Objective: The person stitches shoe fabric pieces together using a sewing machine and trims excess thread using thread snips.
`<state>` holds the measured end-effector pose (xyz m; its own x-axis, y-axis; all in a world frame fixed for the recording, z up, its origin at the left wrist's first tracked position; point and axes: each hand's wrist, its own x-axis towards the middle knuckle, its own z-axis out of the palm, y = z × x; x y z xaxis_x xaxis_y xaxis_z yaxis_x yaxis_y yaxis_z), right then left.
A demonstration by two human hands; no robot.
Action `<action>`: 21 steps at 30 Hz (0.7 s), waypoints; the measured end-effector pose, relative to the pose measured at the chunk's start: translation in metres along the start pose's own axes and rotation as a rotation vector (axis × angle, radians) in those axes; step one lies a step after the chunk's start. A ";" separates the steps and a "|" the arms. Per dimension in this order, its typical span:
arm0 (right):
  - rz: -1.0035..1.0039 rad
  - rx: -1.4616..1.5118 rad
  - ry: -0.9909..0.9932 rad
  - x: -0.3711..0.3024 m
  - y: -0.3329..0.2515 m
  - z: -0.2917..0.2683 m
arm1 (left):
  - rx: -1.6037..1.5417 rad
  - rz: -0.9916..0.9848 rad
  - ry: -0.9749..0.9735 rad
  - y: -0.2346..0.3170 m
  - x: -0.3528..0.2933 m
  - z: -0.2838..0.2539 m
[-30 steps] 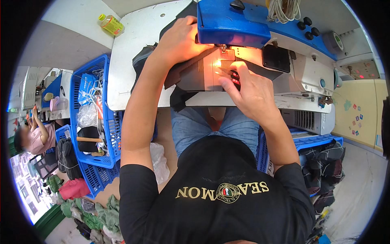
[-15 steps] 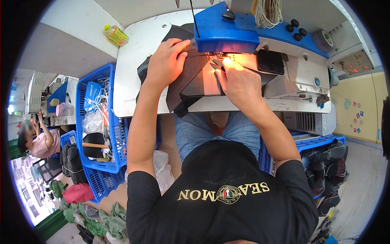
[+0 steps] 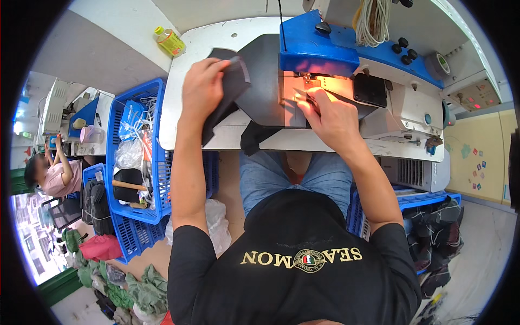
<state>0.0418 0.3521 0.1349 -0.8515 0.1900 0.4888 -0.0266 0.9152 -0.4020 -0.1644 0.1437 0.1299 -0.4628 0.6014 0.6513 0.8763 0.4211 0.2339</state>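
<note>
Left hand (image 3: 201, 89): fingers closed on the edge of a dark flap (image 3: 234, 84), raised above the left part of the white surface (image 3: 176, 127). Right hand (image 3: 336, 118): thumb and fingers closed around small snips (image 3: 311, 101), blades pointing left, near the needle area of the blue-headed sewing machine (image 3: 319, 60). Flat dark panel (image 3: 264, 81) on the surface, between both hands, with a ribbed strip at its right part under warm lamp light. Join between flap and panel: not clear. Black strip (image 3: 254, 140) hanging over the front edge of the surface.

Beside the rear left of the surface: yellow-capped bottle (image 3: 170, 41). Right of the needle area: black rectangular object (image 3: 370, 90). Above, against the machine arm: coiled pale cable (image 3: 372, 24).

Room, left side: blue crate (image 3: 164, 184) filled with plastic bags and a wooden-handled tool (image 3: 130, 186); farther off, a co-worker (image 3: 59, 179) in pink seated at another workstation; below, a red bundle (image 3: 101, 247) and heaped green cloth (image 3: 147, 287) on the floor. Room, right side: vented grey box (image 3: 417, 172) under the surface, dark bundles (image 3: 433, 227) near a second blue crate, yellowish wall (image 3: 463, 154) with small coloured stickers.
</note>
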 end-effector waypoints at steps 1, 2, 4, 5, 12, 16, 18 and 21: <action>-0.023 -0.005 0.002 -0.004 0.002 -0.002 | -0.010 -0.085 0.013 -0.015 -0.008 0.001; -0.026 0.003 0.003 -0.005 0.002 -0.002 | -0.015 -0.174 0.025 -0.030 -0.020 0.003; -0.060 0.001 0.008 -0.005 -0.002 0.000 | 0.050 -0.173 -0.140 -0.072 -0.056 0.020; -0.069 0.014 0.004 -0.005 -0.005 0.001 | -0.010 -0.204 -0.208 -0.088 -0.076 0.033; -0.071 0.132 0.064 -0.013 0.005 -0.006 | -0.105 -0.134 0.032 -0.013 -0.069 0.053; -0.086 0.150 0.054 -0.014 0.010 -0.005 | 0.002 0.048 -0.045 0.020 -0.074 0.094; -0.094 0.160 0.047 -0.014 0.007 -0.003 | -0.369 -0.231 -0.150 0.013 -0.085 0.111; -0.092 0.159 0.040 -0.014 0.008 -0.002 | -0.437 -0.243 -0.072 0.011 -0.086 0.118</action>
<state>0.0550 0.3578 0.1264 -0.8203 0.1246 0.5582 -0.1889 0.8621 -0.4701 -0.1311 0.1768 -0.0083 -0.6551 0.5729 0.4926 0.7088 0.2403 0.6632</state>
